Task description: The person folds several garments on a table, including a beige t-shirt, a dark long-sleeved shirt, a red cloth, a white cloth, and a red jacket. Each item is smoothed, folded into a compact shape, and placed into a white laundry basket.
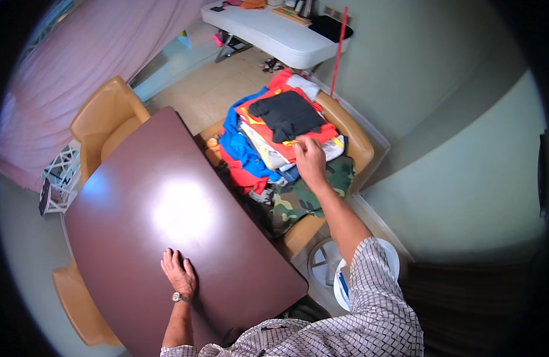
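Observation:
My left hand (178, 272) rests palm down on the dark brown tabletop (136, 285), fingers slightly spread and holding nothing. A watch (178, 297) is on that wrist. My right hand (310, 158) reaches over a pile of clothes on a tan chair, its fingers bent at the near edge of a red garment (274, 134) with yellow trim. Whether the fingers pinch the cloth cannot be made out. A folded black garment (290, 115) lies on top of the red one. Blue clothing (236, 143) bulges out at the left, and a camouflage garment (297, 198) lies at the near side.
The tan chair's backrest (346, 125) stands near the pale green wall (462, 178). Two more tan chairs (100, 116) flank the table's left side. A white folding table (274, 35) and a red pole (339, 53) are beyond. A white round bin (388, 259) is by my right arm.

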`<state>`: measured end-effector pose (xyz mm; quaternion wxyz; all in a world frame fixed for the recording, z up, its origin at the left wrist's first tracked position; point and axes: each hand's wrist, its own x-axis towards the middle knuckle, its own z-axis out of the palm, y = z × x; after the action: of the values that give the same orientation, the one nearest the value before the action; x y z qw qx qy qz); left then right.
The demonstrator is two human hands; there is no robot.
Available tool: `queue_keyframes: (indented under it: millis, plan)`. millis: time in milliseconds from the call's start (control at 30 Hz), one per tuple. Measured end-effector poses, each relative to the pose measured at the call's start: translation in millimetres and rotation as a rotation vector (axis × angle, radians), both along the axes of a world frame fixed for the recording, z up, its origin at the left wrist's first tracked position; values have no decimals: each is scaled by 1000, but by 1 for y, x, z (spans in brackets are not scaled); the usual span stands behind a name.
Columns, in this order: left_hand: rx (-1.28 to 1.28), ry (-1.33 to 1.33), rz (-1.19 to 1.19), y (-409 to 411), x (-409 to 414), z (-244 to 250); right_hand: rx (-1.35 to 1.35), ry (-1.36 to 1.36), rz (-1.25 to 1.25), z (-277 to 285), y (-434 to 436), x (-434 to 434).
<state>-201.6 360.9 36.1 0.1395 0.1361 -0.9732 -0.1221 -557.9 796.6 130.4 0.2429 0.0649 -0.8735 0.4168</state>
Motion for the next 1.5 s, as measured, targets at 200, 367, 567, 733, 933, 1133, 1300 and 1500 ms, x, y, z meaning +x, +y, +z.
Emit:
queue_keyframes:
  millis: [200,367,567,733,933,1133,1300,1500]
  plan:
    - [47,16,45,-4,11,7,431,-573,-265,-10,-62,-87]
    - [95,40,46,1,6,8,197,-363,-262,-22,-40,-111]
    - [132,92,55,-5,11,4,-512,-280,270,123,-139,-94]
    - [321,237,-5,-8,10,9,-856,-134,815,314,-249,23]
    - [857,334,153,-42,61,37,-977,-181,1107,371,-324,151]
    - [1570,456,433,-79,158,53,-764,-546,813,191,-323,234]
    - [1735,444,765,-89,202,34,-625,-1159,508,18,-293,345]
    - [892,365,741,-96,224,-10,-298,-1268,626,-23,-239,417]
